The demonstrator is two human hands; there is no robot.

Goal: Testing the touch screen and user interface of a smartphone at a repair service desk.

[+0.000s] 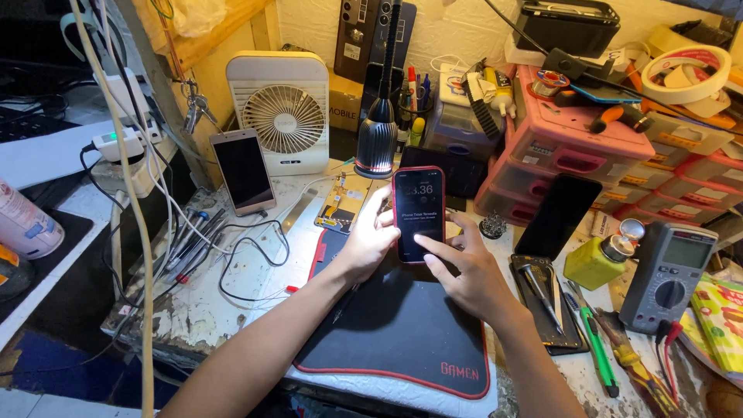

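Observation:
My left hand (368,241) grips a red-edged smartphone (418,213) by its left side and holds it upright above a black mat (402,325). The phone's screen is lit and shows white text. My right hand (464,275) is at the phone's lower right, its index finger touching the lower part of the screen and its thumb at the right edge.
A pink-gold phone (244,170) leans at the back left beside a white desk fan (284,111). A black lamp (378,139) stands behind the held phone. Pink parts drawers (573,147), a dark phone (559,215), a yellow bottle (600,259), a multimeter (669,275) and screwdrivers (596,348) crowd the right. Cables (248,263) trail at left.

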